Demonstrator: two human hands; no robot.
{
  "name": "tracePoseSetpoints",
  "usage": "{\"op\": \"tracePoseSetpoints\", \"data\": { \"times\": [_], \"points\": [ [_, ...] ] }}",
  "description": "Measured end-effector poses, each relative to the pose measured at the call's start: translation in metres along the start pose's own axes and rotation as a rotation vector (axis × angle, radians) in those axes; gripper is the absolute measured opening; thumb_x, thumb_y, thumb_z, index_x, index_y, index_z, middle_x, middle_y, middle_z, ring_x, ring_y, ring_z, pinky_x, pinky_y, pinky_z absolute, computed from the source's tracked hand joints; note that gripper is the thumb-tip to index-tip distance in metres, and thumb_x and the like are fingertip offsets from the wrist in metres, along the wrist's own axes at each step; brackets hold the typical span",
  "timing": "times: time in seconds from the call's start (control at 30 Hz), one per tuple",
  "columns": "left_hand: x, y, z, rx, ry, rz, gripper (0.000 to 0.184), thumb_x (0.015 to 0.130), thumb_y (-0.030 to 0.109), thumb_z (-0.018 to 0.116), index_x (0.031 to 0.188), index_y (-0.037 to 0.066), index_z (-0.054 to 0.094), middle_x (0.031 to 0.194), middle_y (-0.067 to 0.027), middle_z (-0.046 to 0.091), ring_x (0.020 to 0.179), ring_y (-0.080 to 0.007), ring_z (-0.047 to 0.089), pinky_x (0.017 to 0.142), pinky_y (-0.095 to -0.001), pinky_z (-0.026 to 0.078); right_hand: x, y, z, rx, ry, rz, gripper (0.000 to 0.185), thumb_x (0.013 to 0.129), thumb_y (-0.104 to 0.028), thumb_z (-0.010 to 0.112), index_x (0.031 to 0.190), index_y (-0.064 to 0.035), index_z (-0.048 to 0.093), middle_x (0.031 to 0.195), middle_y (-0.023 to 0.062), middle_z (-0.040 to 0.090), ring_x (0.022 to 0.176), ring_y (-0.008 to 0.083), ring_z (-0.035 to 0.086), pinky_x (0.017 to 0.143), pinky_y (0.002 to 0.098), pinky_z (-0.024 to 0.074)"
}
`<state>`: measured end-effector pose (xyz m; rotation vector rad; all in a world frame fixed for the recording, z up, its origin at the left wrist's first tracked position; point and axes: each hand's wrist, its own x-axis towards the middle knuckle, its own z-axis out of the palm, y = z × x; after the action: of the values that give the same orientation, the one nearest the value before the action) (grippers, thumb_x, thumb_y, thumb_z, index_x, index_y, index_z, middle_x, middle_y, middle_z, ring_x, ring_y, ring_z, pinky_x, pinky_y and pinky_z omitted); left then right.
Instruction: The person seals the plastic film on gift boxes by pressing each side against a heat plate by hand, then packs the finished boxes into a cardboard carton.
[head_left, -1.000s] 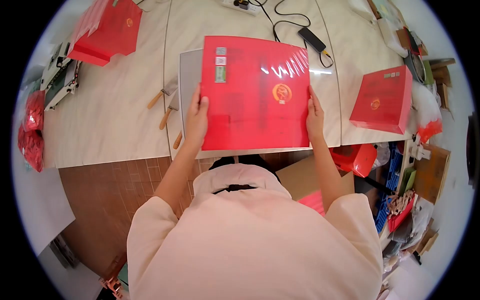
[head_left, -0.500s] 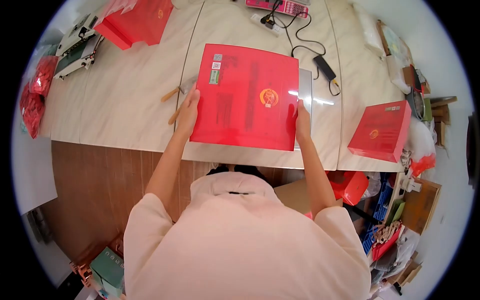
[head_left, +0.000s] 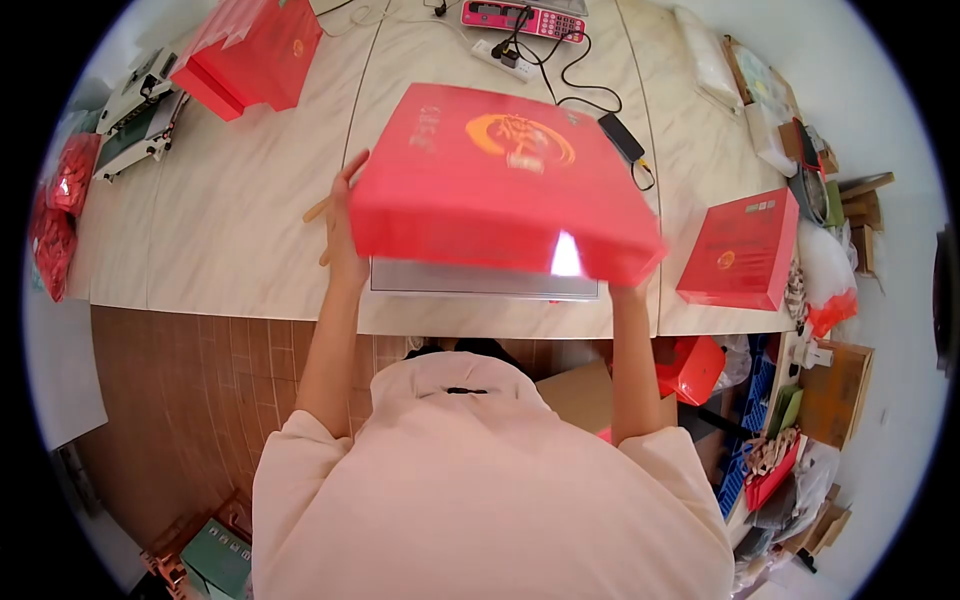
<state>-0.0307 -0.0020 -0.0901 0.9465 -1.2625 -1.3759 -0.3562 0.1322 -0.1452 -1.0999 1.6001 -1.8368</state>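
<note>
A red box [head_left: 480, 190] with a gold emblem on its face is held tilted in the air over the table, between my two hands. My left hand [head_left: 345, 220] presses against its left side, with some fingers visible beyond the edge. My right hand [head_left: 630, 289] grips the lower right corner, its fingers mostly hidden behind the box. Beneath the box, a flat grey framed panel [head_left: 480, 281] lies at the table's front edge. Wooden tool handles [head_left: 317, 210] show just left of my left hand.
Another red box [head_left: 738, 250] lies on the table [head_left: 240, 220] at the right, more red boxes [head_left: 250, 55] at the back left. A black adapter [head_left: 621, 137] with cables, a power strip [head_left: 500, 62] and a pink device [head_left: 525, 20] are at the back.
The red box has been turned and tilted, so its emblem now faces up near the back and a side face shows. My right hand has moved down to its corner.
</note>
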Motion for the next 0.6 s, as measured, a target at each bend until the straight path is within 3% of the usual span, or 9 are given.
{"op": "tracePoseSetpoints", "data": {
  "times": [0.03, 0.1, 0.17, 0.23, 0.5, 0.57, 0.6],
  "points": [
    [-0.006, -0.009, -0.003, 0.005, -0.002, -0.008, 0.060, 0.099, 0.049, 0.026, 0.134, 0.002, 0.041, 0.124, -0.0131, 0.056, 0.118, -0.0192, 0.050, 0.102, -0.0321, 0.032, -0.008, -0.002, 0.000, -0.089, -0.036, 0.021, 0.056, 0.100, -0.041, 0.032, 0.133, 0.0028, 0.039, 0.132, 0.0131, 0.049, 0.123, 0.0226, 0.046, 0.102, 0.0358, 0.0378],
    [-0.016, -0.042, -0.016, -0.104, 0.010, -0.137, 0.061, 0.099, 0.048, 0.028, 0.135, 0.000, 0.040, 0.128, -0.0143, 0.054, 0.117, -0.0181, 0.051, 0.097, -0.0307, 0.040, -0.019, 0.000, 0.009, 0.541, -0.020, 0.298, 0.056, 0.100, -0.040, 0.029, 0.133, 0.0036, 0.039, 0.133, 0.0153, 0.049, 0.124, 0.0236, 0.046, 0.103, 0.0360, 0.0379],
    [-0.032, -0.058, -0.027, -0.034, 0.008, -0.203, 0.063, 0.099, 0.050, 0.027, 0.137, 0.002, 0.039, 0.127, -0.0150, 0.054, 0.117, -0.0181, 0.051, 0.097, -0.0303, 0.040, -0.032, 0.010, 0.006, 0.546, -0.008, 0.343, 0.056, 0.101, -0.039, 0.026, 0.133, 0.0040, 0.039, 0.133, 0.0165, 0.048, 0.124, 0.0234, 0.046, 0.104, 0.0366, 0.0361],
    [-0.044, -0.066, -0.030, -0.014, 0.038, -0.265, 0.059, 0.099, 0.047, 0.028, 0.135, 0.003, 0.042, 0.125, -0.0160, 0.056, 0.118, -0.0210, 0.050, 0.103, -0.0339, 0.032, -0.042, 0.018, 0.004, 0.531, -0.013, 0.390, 0.057, 0.101, -0.041, 0.026, 0.133, 0.0037, 0.040, 0.134, 0.0166, 0.048, 0.124, 0.0231, 0.046, 0.104, 0.0365, 0.0349],
    [-0.059, -0.096, -0.043, 0.199, 0.050, -0.260, 0.052, 0.101, 0.040, 0.030, 0.132, 0.001, 0.046, 0.127, -0.0145, 0.054, 0.116, -0.0216, 0.051, 0.102, -0.0325, 0.034, -0.066, 0.032, 0.000, 0.383, 0.063, 0.519, 0.053, 0.101, -0.038, 0.026, 0.128, 0.0032, 0.045, 0.131, 0.0165, 0.050, 0.122, 0.0235, 0.047, 0.104, 0.0356, 0.0346],
    [-0.054, -0.101, -0.048, 0.258, 0.038, -0.218, 0.051, 0.100, 0.038, 0.033, 0.131, 0.001, 0.048, 0.127, -0.0135, 0.055, 0.115, -0.0210, 0.052, 0.100, -0.0319, 0.035, -0.059, 0.049, -0.012, 0.140, 0.003, 0.314, 0.052, 0.101, -0.038, 0.028, 0.123, 0.0040, 0.049, 0.128, 0.0169, 0.053, 0.119, 0.0234, 0.049, 0.103, 0.0370, 0.0355],
    [-0.045, -0.093, -0.049, 0.414, 0.086, -0.209, 0.048, 0.100, 0.036, 0.036, 0.129, 0.000, 0.050, 0.124, -0.0122, 0.057, 0.112, -0.0195, 0.053, 0.097, -0.0312, 0.037, -0.049, 0.041, -0.015, -0.021, 0.086, 0.279, 0.050, 0.101, -0.037, 0.030, 0.117, 0.0043, 0.054, 0.124, 0.0162, 0.056, 0.116, 0.0235, 0.052, 0.102, 0.0378, 0.0371]
  ]
}}
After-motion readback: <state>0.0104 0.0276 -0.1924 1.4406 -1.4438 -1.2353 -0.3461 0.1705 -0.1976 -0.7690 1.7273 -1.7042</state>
